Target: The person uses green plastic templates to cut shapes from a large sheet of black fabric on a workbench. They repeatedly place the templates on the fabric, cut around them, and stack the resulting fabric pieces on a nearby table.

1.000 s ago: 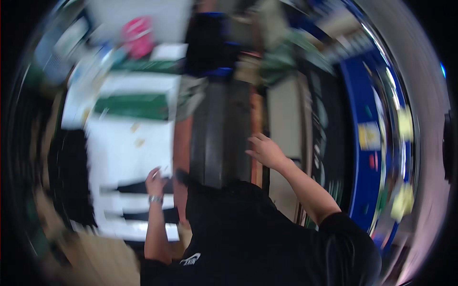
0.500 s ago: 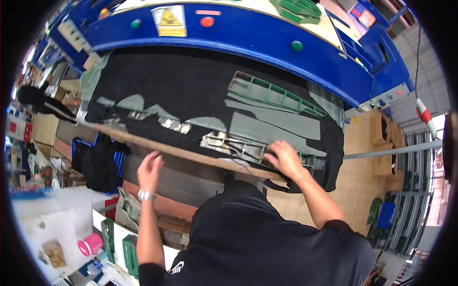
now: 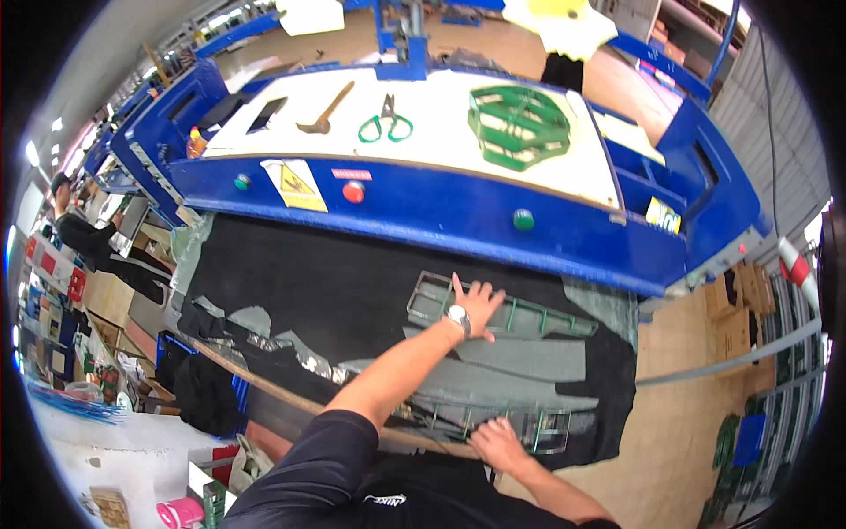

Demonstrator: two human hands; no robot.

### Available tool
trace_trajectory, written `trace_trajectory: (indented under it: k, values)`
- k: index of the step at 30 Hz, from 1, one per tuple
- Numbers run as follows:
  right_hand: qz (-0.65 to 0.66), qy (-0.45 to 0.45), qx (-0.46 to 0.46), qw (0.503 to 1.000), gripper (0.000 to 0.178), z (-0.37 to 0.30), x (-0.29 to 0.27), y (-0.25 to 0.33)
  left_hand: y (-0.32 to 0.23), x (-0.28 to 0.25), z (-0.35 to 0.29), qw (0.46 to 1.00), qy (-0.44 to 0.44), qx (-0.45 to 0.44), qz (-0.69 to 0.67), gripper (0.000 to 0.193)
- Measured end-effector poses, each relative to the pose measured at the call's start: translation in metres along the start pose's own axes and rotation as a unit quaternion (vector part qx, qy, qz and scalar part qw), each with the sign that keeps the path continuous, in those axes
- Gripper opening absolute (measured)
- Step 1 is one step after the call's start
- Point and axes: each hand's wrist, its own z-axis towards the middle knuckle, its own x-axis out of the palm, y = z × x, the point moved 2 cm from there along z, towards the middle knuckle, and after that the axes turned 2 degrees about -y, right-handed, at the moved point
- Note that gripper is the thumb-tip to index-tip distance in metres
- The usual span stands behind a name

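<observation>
A long green metal cutting die (image 3: 564, 324), ladder-like with crossbars, lies on black sheet material (image 3: 300, 256). My left hand (image 3: 478, 309), with a watch at its wrist, reaches across and rests over this die with fingers spread. A second green cutting die (image 3: 553, 430) lies nearer me, by the front edge. My right hand (image 3: 500, 443) is at this die's near side, its fingers bent over the frame; their tips are partly hidden. Between the dies, cut-out gaps in the sheet bare a grey-green surface (image 3: 520, 360).
A blue machine beam (image 3: 423, 216) with a red button (image 3: 353, 192) and green buttons spans the far side. On its white top lie scissors (image 3: 386, 123), a hammer (image 3: 326, 115) and another green die (image 3: 520, 128). Another person (image 3: 84, 225) stands far left.
My left hand has swung from the sheet's front left edge over to the farther die. My right hand stays at the nearer die. The view has tilted up, showing more of the machine.
</observation>
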Motion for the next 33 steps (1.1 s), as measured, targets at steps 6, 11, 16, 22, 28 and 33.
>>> trace_trajectory:
  k: [6,11,16,22,28,33]
  values:
    - [0.032,0.075,-0.011,0.997,0.009,0.004,-0.013,-0.004,0.025,-0.045,-0.042,0.999,0.014,0.020,-0.024,0.098]
    - [0.086,0.122,0.050,0.988,0.018,0.031,-0.051,-0.003,0.072,-0.135,-0.211,0.978,-0.086,-0.053,-0.181,0.092]
    - [0.232,0.096,0.059,0.966,0.021,0.110,-0.087,0.020,0.084,-0.146,-0.404,0.839,-0.304,-0.253,-0.375,0.087]
    - [0.337,0.064,0.032,0.939,0.024,0.252,-0.056,0.140,0.063,-0.082,-0.524,0.526,-0.492,-0.386,-0.577,0.080]
    - [0.408,0.108,-0.058,0.905,0.024,0.328,0.013,0.314,0.052,-0.050,-0.573,0.346,-0.613,-0.355,-0.615,0.063]
    - [0.454,0.202,-0.086,0.863,0.021,0.338,0.065,0.420,0.054,-0.034,-0.624,0.295,-0.676,-0.371,-0.564,0.065]
